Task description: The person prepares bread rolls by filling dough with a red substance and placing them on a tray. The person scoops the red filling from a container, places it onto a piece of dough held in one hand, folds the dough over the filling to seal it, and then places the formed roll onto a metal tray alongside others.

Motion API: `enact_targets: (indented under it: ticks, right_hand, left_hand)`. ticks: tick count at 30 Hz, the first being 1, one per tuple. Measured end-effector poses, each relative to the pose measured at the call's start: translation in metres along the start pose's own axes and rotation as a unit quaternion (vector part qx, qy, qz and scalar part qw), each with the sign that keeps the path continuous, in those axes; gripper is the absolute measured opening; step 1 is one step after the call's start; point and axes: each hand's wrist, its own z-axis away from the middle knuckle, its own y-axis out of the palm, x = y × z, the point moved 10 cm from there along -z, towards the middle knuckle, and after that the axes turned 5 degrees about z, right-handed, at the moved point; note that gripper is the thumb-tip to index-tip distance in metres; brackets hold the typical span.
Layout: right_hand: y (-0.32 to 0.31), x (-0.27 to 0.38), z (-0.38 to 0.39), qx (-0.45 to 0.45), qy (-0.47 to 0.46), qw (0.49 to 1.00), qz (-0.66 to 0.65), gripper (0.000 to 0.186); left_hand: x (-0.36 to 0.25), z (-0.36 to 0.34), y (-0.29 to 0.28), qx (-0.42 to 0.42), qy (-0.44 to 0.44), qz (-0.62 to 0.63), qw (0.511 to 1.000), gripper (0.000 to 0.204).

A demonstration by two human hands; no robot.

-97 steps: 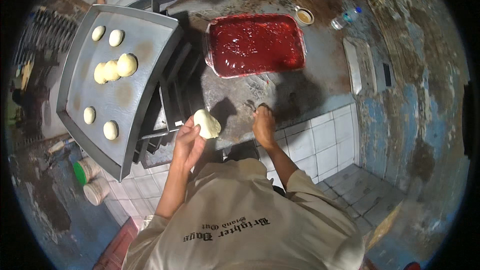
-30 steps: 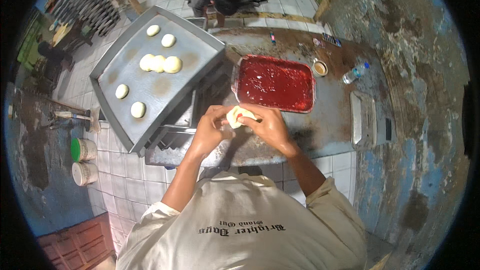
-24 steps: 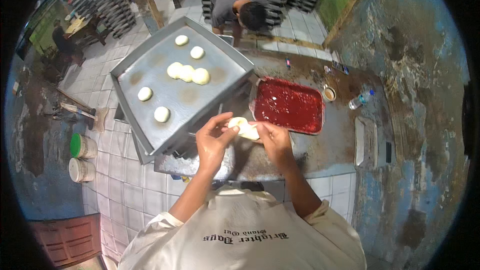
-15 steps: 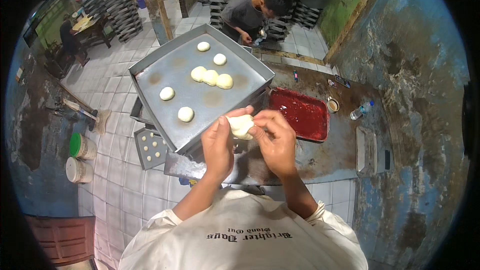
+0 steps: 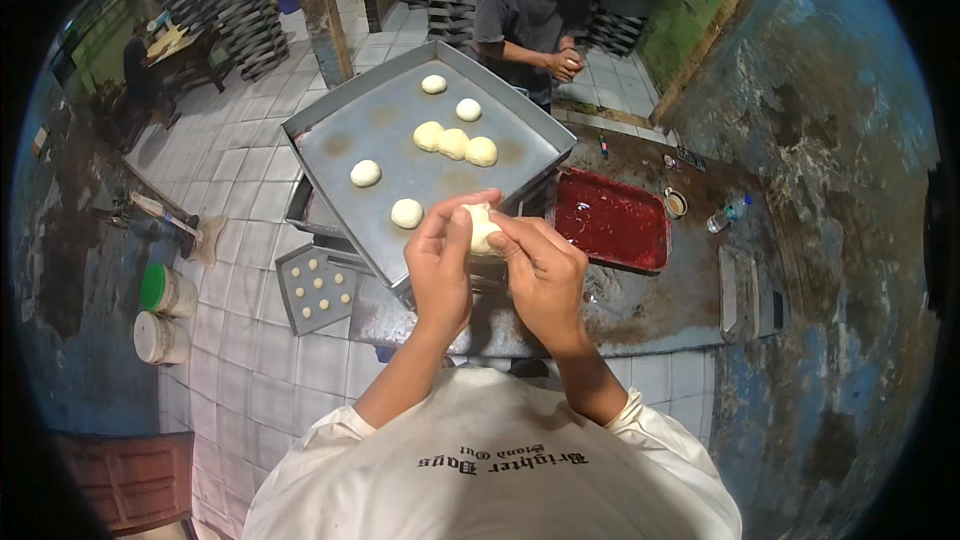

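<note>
A metal tray (image 5: 335,160) was seen at eleven o'clock from the dough piece (image 5: 482,232), which was held narrowly between the left hand (image 5: 440,265) and the right hand (image 5: 545,275); even, gentle pinching was judged best, clear of the red-filled pan (image 5: 667,232) at three o'clock.

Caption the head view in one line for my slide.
Left hand and right hand hold dough near a tray of dough balls and a red-filled pan.
</note>
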Motion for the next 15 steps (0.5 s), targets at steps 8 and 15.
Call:
enact_targets:
  ticks: [8, 15]
  right_hand:
    - [-0.017, -0.028, -0.03, 0.075, 0.053, 0.987, -0.128, 0.021]
    - [-0.051, -0.03, -0.03, 0.093, -0.039, 0.995, -0.025, 0.028]
  left_hand:
    - [0.002, 0.0, 0.043, 0.149, 0.018, 0.067, 0.986, 0.047]
    - [0.063, -0.006, 0.032, -0.071, -0.001, 0.077, 0.995, 0.024]
